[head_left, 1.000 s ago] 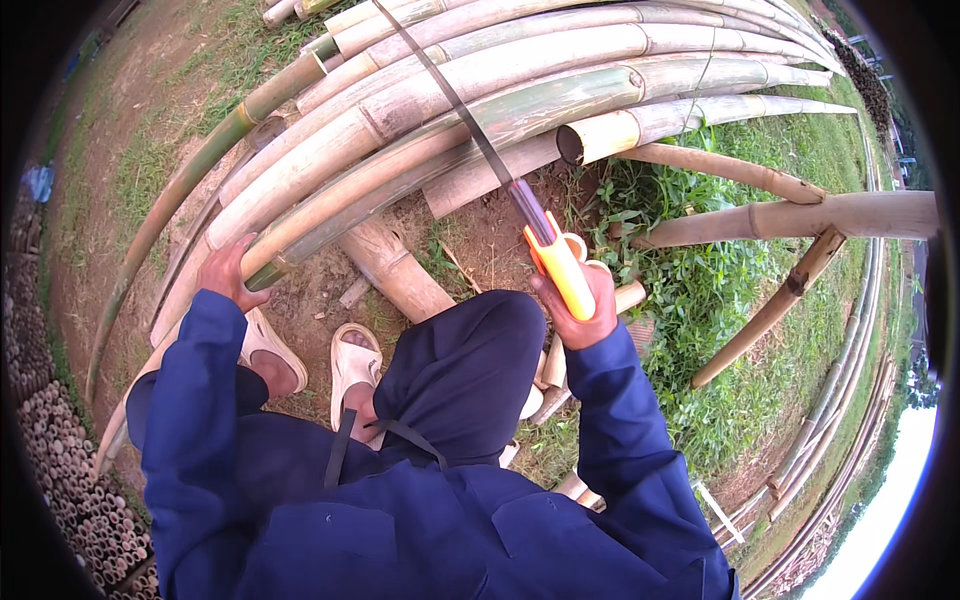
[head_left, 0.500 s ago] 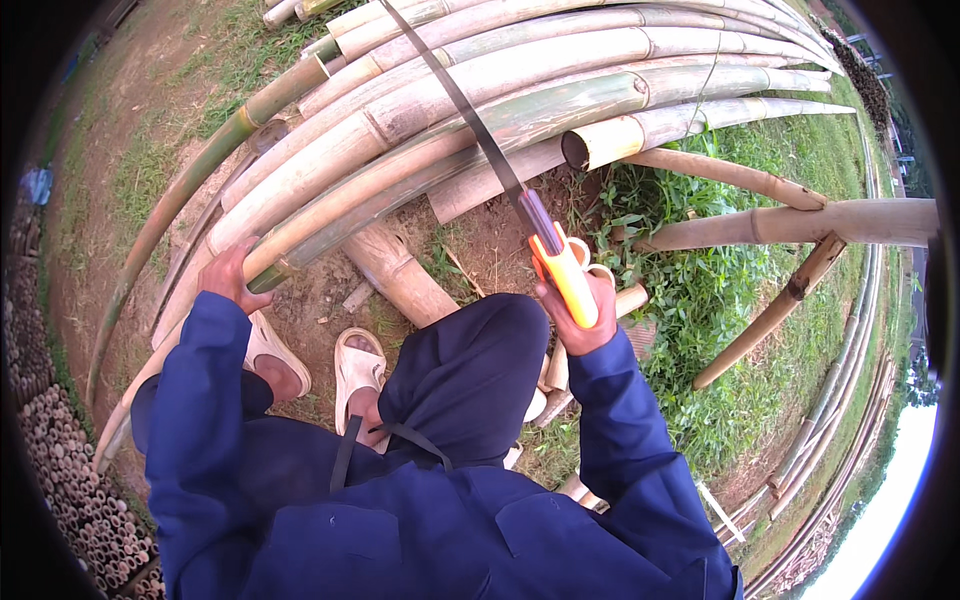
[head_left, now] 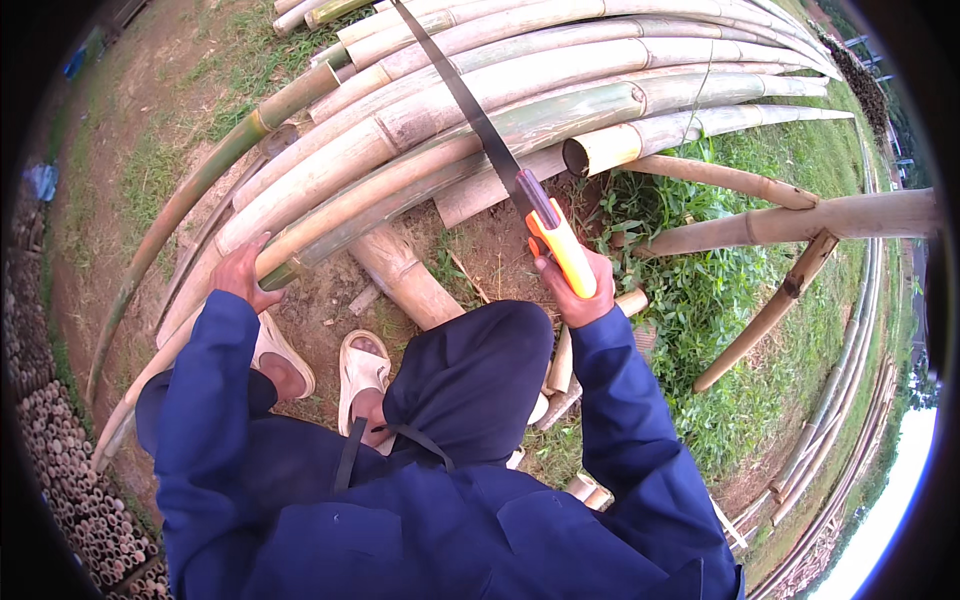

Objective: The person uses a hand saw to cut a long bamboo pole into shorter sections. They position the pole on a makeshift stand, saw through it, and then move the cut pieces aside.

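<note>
My right hand (head_left: 588,277) is closed round the yellow-orange handle of a hand saw (head_left: 488,140). Its long dark blade slants up and left across several pale bamboo poles (head_left: 440,115), toothed edge to the left; I cannot tell whether it is cutting into one. At the left, my left hand (head_left: 243,274) grips the nearest bamboo pole (head_left: 370,200), fingers over the top and thumb on the near side. Close to that thumb is the cut end of a greenish bamboo pole (head_left: 345,240).
A short bamboo log (head_left: 408,278) lies under the poles, beside my sandalled feet (head_left: 362,375). To the right, a bamboo rail (head_left: 770,226) with slanting props (head_left: 765,315) stands over green weeds (head_left: 680,400). Many cut bamboo pieces (head_left: 85,480) are stacked at lower left.
The saw and my right hand have moved slightly away from me, and the handle has turned a little. My left hand keeps its hold on the pole. The view has shifted slightly.
</note>
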A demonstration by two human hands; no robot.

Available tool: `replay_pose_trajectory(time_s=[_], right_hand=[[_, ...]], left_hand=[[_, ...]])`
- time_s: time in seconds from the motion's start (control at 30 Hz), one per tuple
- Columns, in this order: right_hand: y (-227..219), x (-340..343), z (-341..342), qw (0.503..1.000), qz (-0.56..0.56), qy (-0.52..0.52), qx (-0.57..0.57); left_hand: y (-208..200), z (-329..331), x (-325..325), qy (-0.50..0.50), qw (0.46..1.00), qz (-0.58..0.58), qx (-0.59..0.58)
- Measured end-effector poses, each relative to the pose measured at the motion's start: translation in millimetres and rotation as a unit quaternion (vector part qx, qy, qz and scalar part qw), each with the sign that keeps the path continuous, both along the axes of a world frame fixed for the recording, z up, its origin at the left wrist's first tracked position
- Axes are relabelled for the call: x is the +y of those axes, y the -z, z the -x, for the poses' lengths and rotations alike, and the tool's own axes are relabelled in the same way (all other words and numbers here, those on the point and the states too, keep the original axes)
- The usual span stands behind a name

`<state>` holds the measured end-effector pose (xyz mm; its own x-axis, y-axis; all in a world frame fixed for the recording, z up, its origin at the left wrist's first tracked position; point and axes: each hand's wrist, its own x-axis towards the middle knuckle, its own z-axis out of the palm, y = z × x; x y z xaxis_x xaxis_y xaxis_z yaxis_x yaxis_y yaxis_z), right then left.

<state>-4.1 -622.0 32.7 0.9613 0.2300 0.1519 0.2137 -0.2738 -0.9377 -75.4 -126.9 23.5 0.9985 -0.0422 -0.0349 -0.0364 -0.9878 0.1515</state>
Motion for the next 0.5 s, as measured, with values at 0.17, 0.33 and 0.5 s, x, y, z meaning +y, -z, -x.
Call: replay_pose_trajectory(time_s=[0.17, 0.33, 0.5], right_hand=[[1.8, 5.2, 10.0, 0.996, -0.049, 0.036, 0.071], [12.2, 4.0, 10.6, 0.998, -0.050, 0.045, 0.018], [23.0, 2.2, 9.8, 0.999, -0.031, 0.043, -0.001]], left_hand=[[-17.2, 2.4, 6.0, 0.026, 0.996, -0.028, -0.075], [-10.4, 2.3, 22.2, -0.001, 0.995, -0.040, -0.089], [5.1, 2.8, 42.2, -0.064, 0.993, 0.037, -0.093]])
